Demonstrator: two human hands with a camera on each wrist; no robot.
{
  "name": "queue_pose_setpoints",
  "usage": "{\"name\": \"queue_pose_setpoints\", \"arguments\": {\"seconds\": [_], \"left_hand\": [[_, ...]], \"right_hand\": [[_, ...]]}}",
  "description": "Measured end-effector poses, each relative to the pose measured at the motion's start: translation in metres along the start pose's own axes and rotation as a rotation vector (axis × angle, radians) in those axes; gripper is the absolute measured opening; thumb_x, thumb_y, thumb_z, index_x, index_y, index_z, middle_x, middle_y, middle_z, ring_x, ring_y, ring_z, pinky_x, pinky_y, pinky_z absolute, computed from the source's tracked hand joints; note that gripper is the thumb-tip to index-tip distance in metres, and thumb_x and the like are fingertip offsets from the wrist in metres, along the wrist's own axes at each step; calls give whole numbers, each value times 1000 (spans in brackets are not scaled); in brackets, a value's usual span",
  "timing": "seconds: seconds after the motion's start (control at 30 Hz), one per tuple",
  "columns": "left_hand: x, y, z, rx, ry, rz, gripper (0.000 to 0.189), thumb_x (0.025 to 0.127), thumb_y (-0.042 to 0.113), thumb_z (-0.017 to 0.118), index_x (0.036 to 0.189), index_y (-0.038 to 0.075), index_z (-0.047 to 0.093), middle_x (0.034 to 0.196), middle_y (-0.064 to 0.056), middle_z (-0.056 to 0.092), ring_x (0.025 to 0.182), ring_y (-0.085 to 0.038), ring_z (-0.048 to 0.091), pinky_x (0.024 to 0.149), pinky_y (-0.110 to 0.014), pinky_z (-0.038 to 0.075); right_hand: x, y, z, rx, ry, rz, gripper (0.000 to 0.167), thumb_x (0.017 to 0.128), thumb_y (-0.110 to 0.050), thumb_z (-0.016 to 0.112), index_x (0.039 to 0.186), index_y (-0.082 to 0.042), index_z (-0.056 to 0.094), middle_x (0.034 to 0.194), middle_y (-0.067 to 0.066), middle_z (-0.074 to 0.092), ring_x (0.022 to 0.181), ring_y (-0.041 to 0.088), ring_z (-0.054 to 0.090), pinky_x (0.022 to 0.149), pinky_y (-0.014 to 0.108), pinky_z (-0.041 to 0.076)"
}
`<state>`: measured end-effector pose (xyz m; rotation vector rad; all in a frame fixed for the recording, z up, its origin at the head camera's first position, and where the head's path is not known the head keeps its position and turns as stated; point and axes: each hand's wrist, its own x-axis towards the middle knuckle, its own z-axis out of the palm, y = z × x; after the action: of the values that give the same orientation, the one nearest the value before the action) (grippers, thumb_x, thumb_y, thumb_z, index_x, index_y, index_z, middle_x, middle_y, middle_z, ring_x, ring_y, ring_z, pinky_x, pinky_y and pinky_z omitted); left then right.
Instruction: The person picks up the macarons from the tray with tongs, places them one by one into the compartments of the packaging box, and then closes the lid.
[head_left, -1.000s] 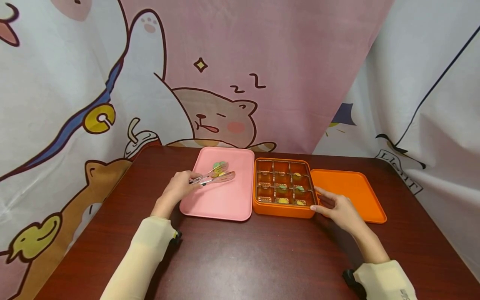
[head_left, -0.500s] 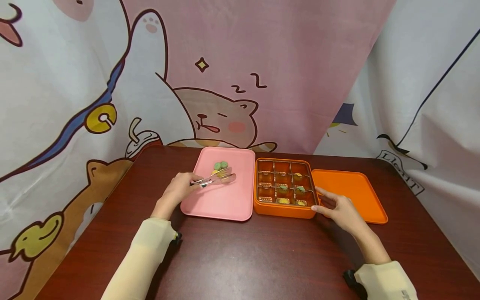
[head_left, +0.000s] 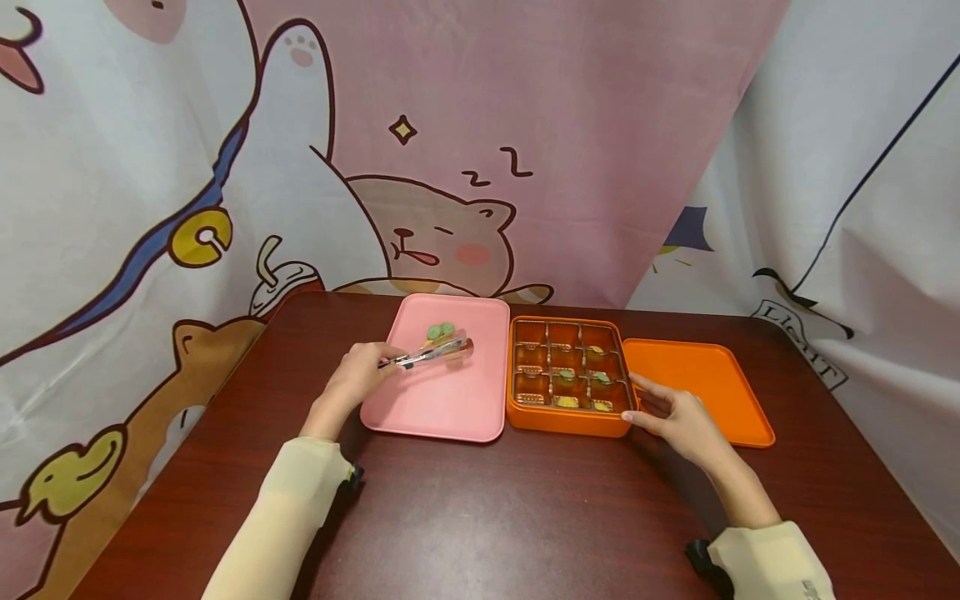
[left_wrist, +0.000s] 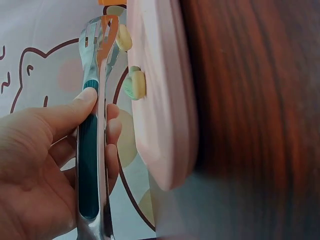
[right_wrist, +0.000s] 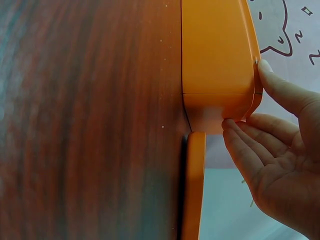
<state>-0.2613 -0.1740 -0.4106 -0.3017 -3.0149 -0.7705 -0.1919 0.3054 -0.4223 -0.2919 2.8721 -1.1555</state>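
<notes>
My left hand (head_left: 354,379) grips metal tongs (left_wrist: 90,150) with a dark green handle inlay, thumb on top and fingers wrapped beneath. In the head view the tong arms lie close together over the pink tray (head_left: 435,412). Small round pieces like macarons sit on it: two green pieces (head_left: 440,331), and yellow ones partly behind the tongs. The left wrist view shows one yellow piece (left_wrist: 124,38) right by the tong tips. My right hand (head_left: 678,421) touches the near right corner of an orange box (head_left: 566,423), thumb at the rim and extended fingers against the side.
The box holds a clear divided insert (head_left: 549,367); yellow and green pieces lie in several compartments of its middle and right columns. Right of the box lies a flat orange lid (head_left: 697,392). All stands on a dark wooden table (head_left: 480,508), before a printed curtain (head_left: 585,125).
The tong arms, spread apart a second ago, have drawn together, and their tips sit slightly further right. The green pieces show more clearly. My right hand and the box stay in place.
</notes>
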Motion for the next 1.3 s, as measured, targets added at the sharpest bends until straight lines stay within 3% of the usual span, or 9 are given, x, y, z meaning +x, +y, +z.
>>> {"name": "queue_pose_setpoints", "arguments": {"seconds": [0.3,0.6,0.77,1.03,1.13,1.3], "left_hand": [[4,6,-5,-32,11,23,31,93,21,71,123,14,72,121,-14,71,105,-28,67,85,-44,54],[13,22,-8,-41,7,36,32,93,22,71,124,16,72,119,-14,71,97,-24,64,78,-39,51],[19,33,-9,-49,4,59,34,93,23,71,126,16,71,121,-13,71,102,-24,65,80,-39,51],[33,56,-8,-67,-25,83,34,94,22,70,128,20,70,115,-9,73,79,-16,59,65,-27,43],[38,65,-5,-82,-41,100,34,94,21,69,129,19,69,118,-9,72,82,-18,69,68,-27,48],[44,80,-1,-69,-45,148,35,94,23,69,128,16,70,123,-7,71,103,-23,69,84,-37,54]], "right_hand": [[-1,0,0,-7,-2,-1,73,93,-37,70,151,-3,41,149,27,45,127,46,55,94,51,52],[-1,-1,0,-7,2,1,73,93,-36,70,151,-3,41,149,28,45,127,46,55,94,51,52],[-1,-1,0,-13,6,-1,73,92,-38,70,151,-3,42,149,28,46,127,45,55,93,51,53],[-1,0,0,2,-3,10,72,93,-36,70,151,-4,41,150,27,45,128,45,55,93,50,53],[-1,0,0,5,1,18,71,93,-35,70,151,-5,41,150,27,45,129,45,54,93,50,53],[-1,0,0,9,7,24,70,93,-32,71,151,-5,42,149,26,46,129,43,54,92,48,54]]}}
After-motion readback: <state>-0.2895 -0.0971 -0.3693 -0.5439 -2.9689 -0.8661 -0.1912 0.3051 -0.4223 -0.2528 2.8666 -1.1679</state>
